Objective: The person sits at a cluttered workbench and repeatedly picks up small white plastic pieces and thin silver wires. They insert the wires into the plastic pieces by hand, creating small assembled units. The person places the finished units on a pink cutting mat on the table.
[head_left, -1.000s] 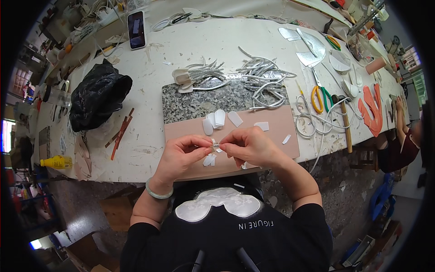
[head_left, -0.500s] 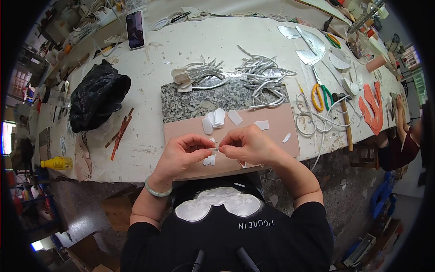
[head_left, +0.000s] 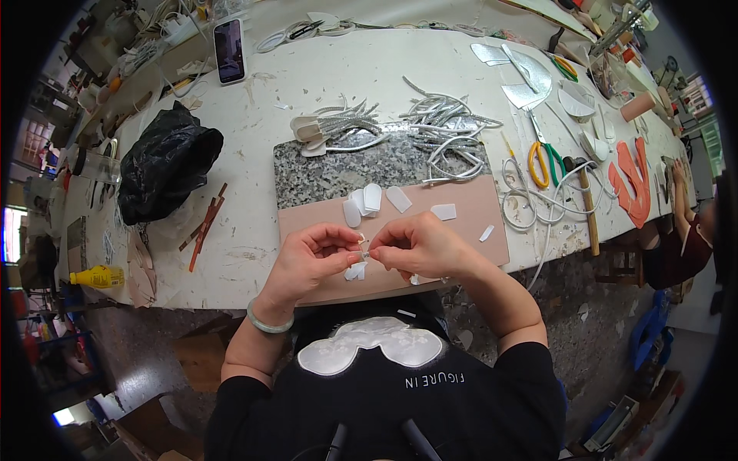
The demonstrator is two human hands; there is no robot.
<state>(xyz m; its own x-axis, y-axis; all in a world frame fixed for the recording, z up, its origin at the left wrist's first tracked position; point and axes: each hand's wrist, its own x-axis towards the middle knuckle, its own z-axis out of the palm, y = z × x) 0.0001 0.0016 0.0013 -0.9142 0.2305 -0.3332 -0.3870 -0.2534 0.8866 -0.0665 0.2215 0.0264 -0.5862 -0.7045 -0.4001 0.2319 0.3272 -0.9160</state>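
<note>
Over the pinkish-tan board [head_left: 477, 219], my left hand [head_left: 311, 257] pinches a small pale, glinting piece [head_left: 364, 253] between thumb and fingertips. My right hand [head_left: 421, 244] is closed in a pinch close beside it; whatever its fingertips hold is too small to make out. Beyond the hands lie several white rounded tabs [head_left: 371, 198], some stacked, with single ones [head_left: 443, 212] to the right. White scraps [head_left: 355, 271] rest on the board below my fingertips. Part of another small piece shows beneath my right hand, mostly hidden by it.
Bundles of silver-white cord [head_left: 450, 115] lie at the back of a speckled stone slab [head_left: 323, 180]. To the right are scissors [head_left: 538, 163], a hammer [head_left: 587, 201] and coral-coloured pieces [head_left: 632, 188]. Left are a black plastic bag [head_left: 165, 165], brown strips [head_left: 206, 229] and a yellow bottle [head_left: 98, 276].
My right fingertips have shifted very slightly at the small pale piece. My left hand stays nearly in place, and the things on the table have not visibly moved.
</note>
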